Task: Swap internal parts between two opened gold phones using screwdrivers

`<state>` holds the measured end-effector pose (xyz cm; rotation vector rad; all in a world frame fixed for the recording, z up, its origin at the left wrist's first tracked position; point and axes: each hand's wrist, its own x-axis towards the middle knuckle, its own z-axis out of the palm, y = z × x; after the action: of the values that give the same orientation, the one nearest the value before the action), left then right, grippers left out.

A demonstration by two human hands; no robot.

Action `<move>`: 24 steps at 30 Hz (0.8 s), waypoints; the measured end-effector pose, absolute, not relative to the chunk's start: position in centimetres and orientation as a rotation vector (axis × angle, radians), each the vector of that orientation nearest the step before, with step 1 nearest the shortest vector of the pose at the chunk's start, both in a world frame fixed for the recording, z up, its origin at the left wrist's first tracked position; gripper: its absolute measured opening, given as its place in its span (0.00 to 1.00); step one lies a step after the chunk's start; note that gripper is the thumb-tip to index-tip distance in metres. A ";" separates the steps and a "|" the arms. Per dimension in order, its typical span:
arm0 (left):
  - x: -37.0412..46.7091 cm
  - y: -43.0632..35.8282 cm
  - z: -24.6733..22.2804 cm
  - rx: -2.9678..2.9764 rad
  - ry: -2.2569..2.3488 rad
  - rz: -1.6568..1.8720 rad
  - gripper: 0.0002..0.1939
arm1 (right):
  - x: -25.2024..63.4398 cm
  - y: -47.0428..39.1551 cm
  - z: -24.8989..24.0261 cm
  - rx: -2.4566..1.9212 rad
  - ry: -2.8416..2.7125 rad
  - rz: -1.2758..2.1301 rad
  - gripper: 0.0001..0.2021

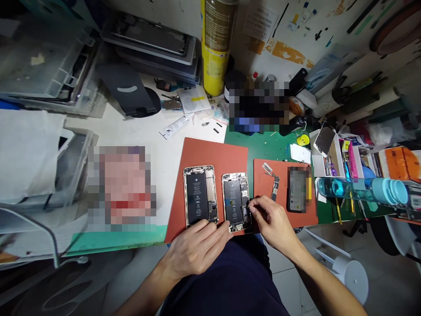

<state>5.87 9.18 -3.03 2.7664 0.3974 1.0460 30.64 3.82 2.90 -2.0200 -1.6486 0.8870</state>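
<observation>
The right-hand opened phone (235, 193) lies at lower centre of the frame. The left hand (200, 248) has loosely bent fingers at its lower-left corner; the right hand (271, 219) has thumb and index finger nearly closed at its right edge. Grip on any part cannot be confirmed. Neither this unit nor the left-hand opened phone (211, 186) has its screen fitted; both batteries (196, 193) are seated. A loose circuit board (275, 188) lies to the right. Both batteries show an Apple logo; finer print is illegible.

Single head-worn view, facing forward, tilted down; close above workbench (166, 156)
</observation>
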 end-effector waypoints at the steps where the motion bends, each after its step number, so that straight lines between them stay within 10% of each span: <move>1: 5.9 9.2 -3.0 2.762 0.388 1.054 0.08 | 30.6 3.7 2.9 -2.013 -1.639 0.887 0.09; 24: 0.1 9.0 -2.0 2.597 1.008 0.948 0.22 | 25.3 -2.7 -0.8 -2.038 -1.725 0.179 0.23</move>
<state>0.10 9.00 -2.04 2.5972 1.0081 0.9481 25.25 -2.71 -0.81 -2.0385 -1.7248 0.1787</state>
